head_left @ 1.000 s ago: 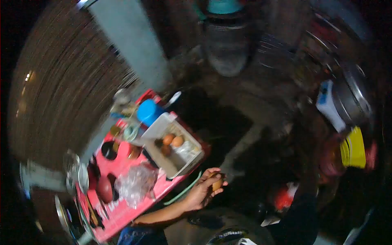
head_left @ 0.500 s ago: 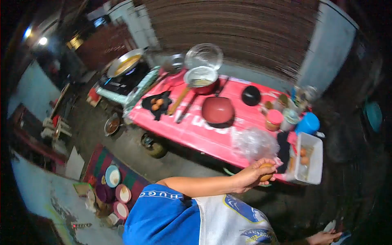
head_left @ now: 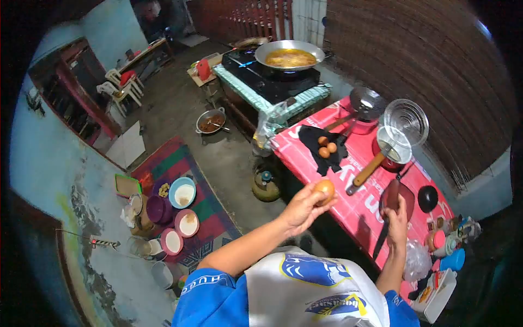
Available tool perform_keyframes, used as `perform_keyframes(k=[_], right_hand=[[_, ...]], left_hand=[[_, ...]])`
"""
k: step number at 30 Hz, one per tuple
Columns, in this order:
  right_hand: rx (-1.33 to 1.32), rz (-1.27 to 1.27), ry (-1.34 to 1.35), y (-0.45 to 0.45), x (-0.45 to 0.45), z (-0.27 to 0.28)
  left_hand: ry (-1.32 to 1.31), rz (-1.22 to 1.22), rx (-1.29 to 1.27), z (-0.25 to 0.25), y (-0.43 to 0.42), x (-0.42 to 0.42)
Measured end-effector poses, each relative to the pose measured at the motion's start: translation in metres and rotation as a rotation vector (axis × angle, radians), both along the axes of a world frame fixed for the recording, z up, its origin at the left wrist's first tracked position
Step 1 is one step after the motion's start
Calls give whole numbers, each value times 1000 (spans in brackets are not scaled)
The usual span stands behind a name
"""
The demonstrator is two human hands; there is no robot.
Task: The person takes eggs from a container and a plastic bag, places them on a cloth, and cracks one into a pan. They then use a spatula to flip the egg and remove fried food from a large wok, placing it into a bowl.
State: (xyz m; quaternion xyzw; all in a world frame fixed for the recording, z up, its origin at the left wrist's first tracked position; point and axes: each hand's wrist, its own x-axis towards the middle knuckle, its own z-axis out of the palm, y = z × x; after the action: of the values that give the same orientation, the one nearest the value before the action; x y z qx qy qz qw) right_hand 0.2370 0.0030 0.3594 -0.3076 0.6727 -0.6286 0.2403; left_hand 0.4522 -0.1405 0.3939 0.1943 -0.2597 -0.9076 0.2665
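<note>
Across the right half of the view runs the desk (head_left: 348, 218), under a pink printed cover. On the floor to the left lies a striped mat (head_left: 210, 188), with several basins on and beside it. Beyond the desk's far end stands a black-topped stove (head_left: 261, 82), carrying a wide wok (head_left: 320, 53) of yellowish liquid with pale food in it. At the desk's near end, lower right, are a white container (head_left: 438, 300), a clear plastic bag (head_left: 418, 260) and a blue cup (head_left: 453, 259). A reddish pan (head_left: 407, 197) sits farther in, with a black bowl (head_left: 427, 198) just beside it. Toward the far end, a dark cloth (head_left: 309, 136) is spread out, near a round utensil with a wooden handle (head_left: 366, 171). The right hand (head_left: 397, 215) is over the pan's near side, its fingers closed around the brown handle of a dark-bladed knife (head_left: 383, 231) that slants down toward the desk's edge. The left hand (head_left: 302, 210) is raised near that edge, fingers pinching a brown egg (head_left: 325, 191). Three more eggs (head_left: 328, 147) sit close together on the cloth.
</note>
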Motion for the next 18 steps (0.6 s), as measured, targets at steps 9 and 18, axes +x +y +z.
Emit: perform_keyframes(k=[9,18], right_hand=[[73,618,104,-219,66,14],[-239,814,571,-394,153,29]], left_hand=[[36,385,-119,-13,-167,53],[144,515,26,-39,-298,118]])
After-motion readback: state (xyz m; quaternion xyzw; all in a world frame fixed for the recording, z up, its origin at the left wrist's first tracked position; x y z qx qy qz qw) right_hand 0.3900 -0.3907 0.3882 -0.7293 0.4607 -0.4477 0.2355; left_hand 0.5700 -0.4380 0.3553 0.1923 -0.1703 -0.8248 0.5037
